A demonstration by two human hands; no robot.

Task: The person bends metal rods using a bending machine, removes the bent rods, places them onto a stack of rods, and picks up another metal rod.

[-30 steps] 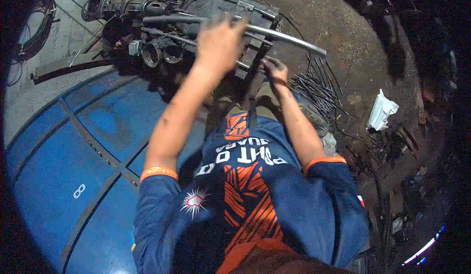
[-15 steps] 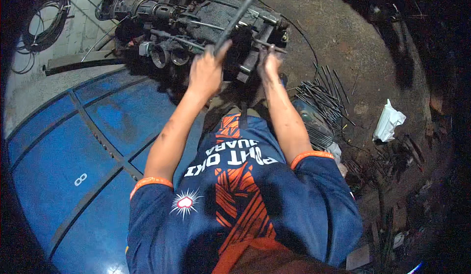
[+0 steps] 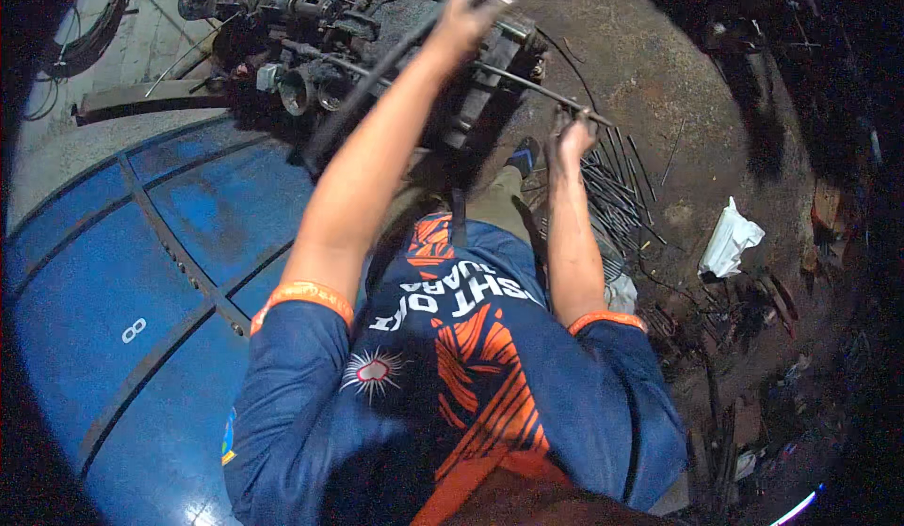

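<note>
My left hand (image 3: 466, 19) is up over the machine, its fingers closed round the upper part of a dark metal bar (image 3: 363, 93). Motion blurs both, and the bar slants down to the left beside my forearm. My right hand (image 3: 575, 132) grips a thin metal rod (image 3: 537, 87) near its right end. From there the rod runs left to the edge of the dark, greasy machine (image 3: 311, 3). Two round metal openings (image 3: 297, 91) show on the machine's near side.
A pile of cut dark rods (image 3: 612, 192) lies on the dirty floor by my right forearm. Further right is a crumpled white bag (image 3: 732, 241). A large blue metal panel (image 3: 104, 272) fills the left side. Coiled cable (image 3: 104, 32) lies at the far left.
My left hand has moved up and away with the bar, which has swung to another slant. My right hand has drawn the rod rightward, and more of its length shows out of the machine.
</note>
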